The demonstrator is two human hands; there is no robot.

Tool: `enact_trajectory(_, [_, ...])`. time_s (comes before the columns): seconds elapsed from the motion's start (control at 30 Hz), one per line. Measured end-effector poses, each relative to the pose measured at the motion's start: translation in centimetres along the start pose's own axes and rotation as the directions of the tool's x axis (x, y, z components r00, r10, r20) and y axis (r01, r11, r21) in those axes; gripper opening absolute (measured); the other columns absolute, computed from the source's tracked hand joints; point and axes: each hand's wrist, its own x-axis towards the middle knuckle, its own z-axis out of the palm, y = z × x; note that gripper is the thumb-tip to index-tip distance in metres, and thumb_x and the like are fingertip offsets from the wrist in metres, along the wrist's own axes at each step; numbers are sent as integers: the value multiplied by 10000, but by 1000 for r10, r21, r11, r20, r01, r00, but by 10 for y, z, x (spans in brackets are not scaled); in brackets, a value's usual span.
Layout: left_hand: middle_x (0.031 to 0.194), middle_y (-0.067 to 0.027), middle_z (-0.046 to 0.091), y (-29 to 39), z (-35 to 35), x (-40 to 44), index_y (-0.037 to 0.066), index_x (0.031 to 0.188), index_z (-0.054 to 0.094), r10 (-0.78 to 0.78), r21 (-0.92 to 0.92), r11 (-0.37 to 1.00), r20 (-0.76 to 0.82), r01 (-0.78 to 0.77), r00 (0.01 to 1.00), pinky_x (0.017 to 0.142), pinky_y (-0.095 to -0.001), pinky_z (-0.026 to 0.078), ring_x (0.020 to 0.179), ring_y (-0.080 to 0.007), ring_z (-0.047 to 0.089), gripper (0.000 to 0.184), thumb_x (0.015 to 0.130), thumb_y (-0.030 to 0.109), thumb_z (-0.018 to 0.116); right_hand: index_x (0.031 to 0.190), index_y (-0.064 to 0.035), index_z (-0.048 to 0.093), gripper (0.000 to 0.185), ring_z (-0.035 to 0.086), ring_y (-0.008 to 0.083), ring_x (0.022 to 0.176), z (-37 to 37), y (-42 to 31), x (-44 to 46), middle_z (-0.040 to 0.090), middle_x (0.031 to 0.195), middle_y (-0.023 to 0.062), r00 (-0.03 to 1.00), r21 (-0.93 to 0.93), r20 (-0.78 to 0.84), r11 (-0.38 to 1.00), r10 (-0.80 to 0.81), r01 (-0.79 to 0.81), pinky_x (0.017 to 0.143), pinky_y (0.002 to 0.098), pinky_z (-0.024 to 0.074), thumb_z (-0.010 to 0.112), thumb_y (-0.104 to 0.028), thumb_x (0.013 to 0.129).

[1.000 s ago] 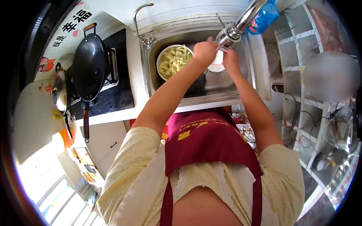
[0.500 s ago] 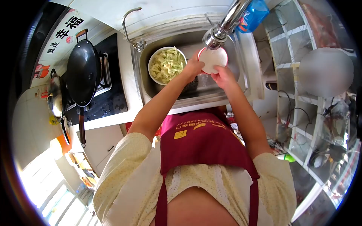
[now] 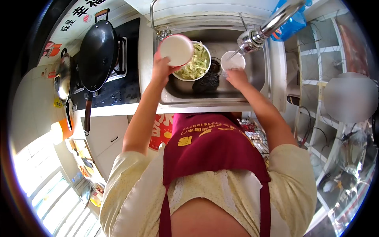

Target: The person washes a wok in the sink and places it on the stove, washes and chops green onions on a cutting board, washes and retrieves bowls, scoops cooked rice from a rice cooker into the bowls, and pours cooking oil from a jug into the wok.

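My left hand (image 3: 161,69) grips a white bowl with a red rim (image 3: 176,50), raised at the left side of the sink and partly covering a larger white bowl (image 3: 209,59) of chopped pale green vegetable (image 3: 194,68). My right hand (image 3: 237,78) is closed on the near edge of a small white bowl (image 3: 233,61) under the chrome faucet (image 3: 252,39); a thin stream of water runs into it. A dark mesh-like clump (image 3: 206,82) lies in the sink beside the vegetable bowl.
The steel sink (image 3: 221,101) has a second thin tap (image 3: 153,15) at its back left. A black wok (image 3: 96,55) and a lidded pan (image 3: 63,77) stand on the stove at left. A blue bottle (image 3: 291,25) is behind the faucet. White shelving (image 3: 316,83) stands at right.
My left hand has carried the red-rimmed bowl left from under the faucet, while my right hand has left it and now holds a small white bowl in the stream. The view has shifted.
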Motion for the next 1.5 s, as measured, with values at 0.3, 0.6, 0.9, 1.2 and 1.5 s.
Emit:
enact_trajectory(0.3, [1176, -174, 518, -24, -122, -42, 18, 1278, 372, -106, -273, 962, -365, 2, 925, 811, -401, 557, 1005, -317, 594, 436, 944, 286, 454, 820, -98, 628, 107, 619, 341, 770, -40, 3, 9, 634, 767, 158, 988, -36, 154, 999, -28, 34, 674, 443, 488, 551, -163, 783])
enact_trajectory(0.6, [1128, -223, 556, -43, -132, -43, -44, 1257, 358, -205, -361, 932, -421, 44, 884, 782, -376, 571, 965, -358, 610, 463, 943, 279, 465, 963, -96, 622, 245, 606, 320, 911, -134, -31, 52, 646, 918, 127, 752, -34, 632, 963, -186, 267, 818, 419, 460, 646, -227, 757])
enact_trajectory(0.9, [912, -82, 442, -45, -92, -89, 12, 1209, 383, -395, -344, 900, -388, 267, 833, 727, -401, 516, 756, -232, 513, 463, 894, 320, 524, 1137, -8, 565, 498, 562, 186, 966, -77, 31, 69, 616, 1057, 105, 874, 664, 429, 576, 230, -478, 836, 344, 451, 691, -356, 804])
enact_trajectory(1.2, [1244, -165, 410, -40, 84, -21, 82, 1287, 338, -332, -104, 921, 297, 376, 895, 906, -462, 444, 1108, -268, 472, 594, 857, 400, 596, 959, -27, 591, 228, 543, 153, 682, -93, -39, 45, 613, 766, 41, 950, 766, 15, 607, 312, -211, 649, 305, 434, 541, -241, 896])
enact_trajectory(1.5, [1112, -140, 556, -113, 141, 34, 78, 1219, 441, -350, -254, 867, 301, 428, 887, 788, -408, 554, 973, -279, 599, 398, 831, 6, 485, 1282, -43, 412, 571, 499, 373, 1098, -129, -50, -26, 506, 1186, 201, 682, 356, -642, 924, 351, -141, 907, 404, 412, 633, -115, 760])
